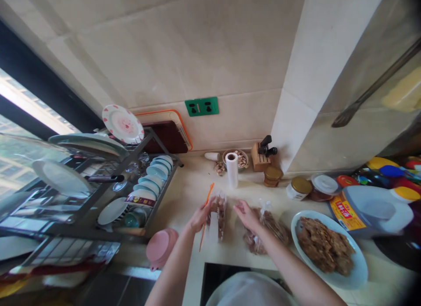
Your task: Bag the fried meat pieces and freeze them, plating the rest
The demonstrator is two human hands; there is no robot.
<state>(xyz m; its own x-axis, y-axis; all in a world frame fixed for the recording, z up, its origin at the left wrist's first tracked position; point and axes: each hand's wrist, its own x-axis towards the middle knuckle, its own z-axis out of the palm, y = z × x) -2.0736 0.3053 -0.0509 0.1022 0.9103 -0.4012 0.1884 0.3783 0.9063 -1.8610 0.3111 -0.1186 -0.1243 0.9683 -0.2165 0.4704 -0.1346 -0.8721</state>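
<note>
Her left hand (199,217) is closed round the side of a clear bag (217,216) of brown snacks, which stands upright on the pale counter (190,187) between both hands. The same hand pinches an orange stick (206,214) that runs slanting past the fingers, up above them and down below the wrist. The right hand (246,214) sits just beside the bag's other side with the fingers loosely curled; whether it actually grips the bag I cannot tell from here.

Under the right forearm lies a second bag (268,231) of the same brown stuff, slumped on the counter. Just to its right is a white plate (357,271) heaped with brown fried pieces. Behind the hands stands a paper roll (232,169) upright, with a bowl of nuts (241,159) and a knife block (261,159) near the wall, and a few jars (297,187) with gold lids further right. A pink bowl (160,248) rests at the counter's near edge on the left, just beside a dish rack (131,183) loaded with plates and bowls. A green socket (201,106) is on the tiled wall.
</note>
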